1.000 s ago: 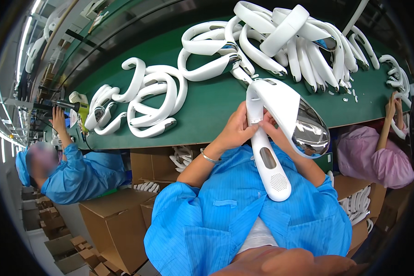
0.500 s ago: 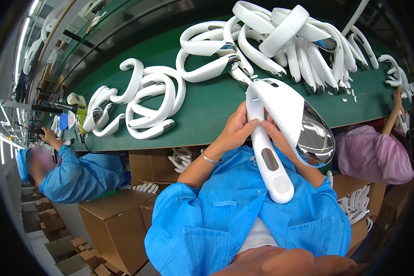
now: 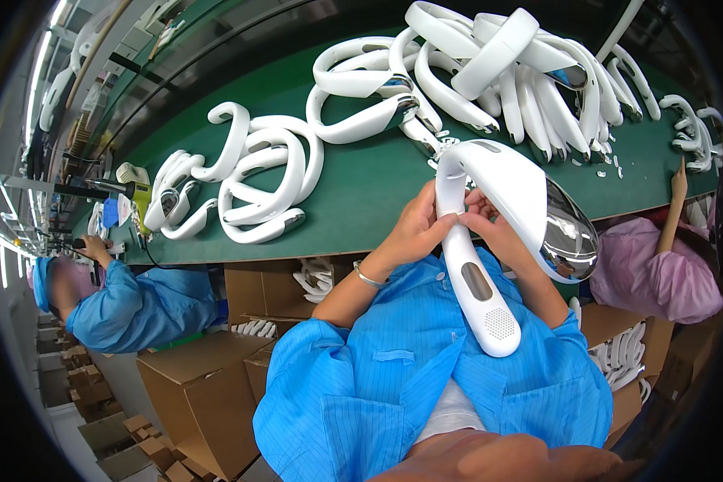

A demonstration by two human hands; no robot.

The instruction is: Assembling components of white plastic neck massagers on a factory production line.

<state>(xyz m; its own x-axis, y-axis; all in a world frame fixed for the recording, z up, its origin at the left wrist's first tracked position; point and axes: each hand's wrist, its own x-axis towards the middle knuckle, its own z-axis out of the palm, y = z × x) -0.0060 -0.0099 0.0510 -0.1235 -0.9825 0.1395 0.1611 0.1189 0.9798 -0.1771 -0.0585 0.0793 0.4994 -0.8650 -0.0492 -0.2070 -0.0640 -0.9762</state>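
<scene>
In front of my chest is a white U-shaped plastic housing (image 3: 502, 181), with a mirror-like end on one arm and an oval slot and dotted grille on the other. My left hand (image 3: 416, 229) is closed around the grille arm near the bend, its thumb lying across the front. From inside the U, my right hand (image 3: 496, 231) pinches the same arm, fingers curled and its thumb close to the left thumb. Whether a small piece is between the right fingers cannot be made out. Small white scraps (image 3: 440, 143) lie on the table just beyond the bend.
Similar white housings (image 3: 269, 177) lie on the green table (image 3: 361, 181), with a large heap (image 3: 530, 88) farther right. A green-and-black tool (image 3: 142, 201) stands left. Cardboard boxes (image 3: 209, 402) stand below. One person in blue (image 3: 149, 305) works left, another in pink (image 3: 651, 265) right.
The housing has shifted slightly right in my hands. My right fingers have curled in toward the arm's edge. At the right, the co-worker's hand has drawn back from the white housings.
</scene>
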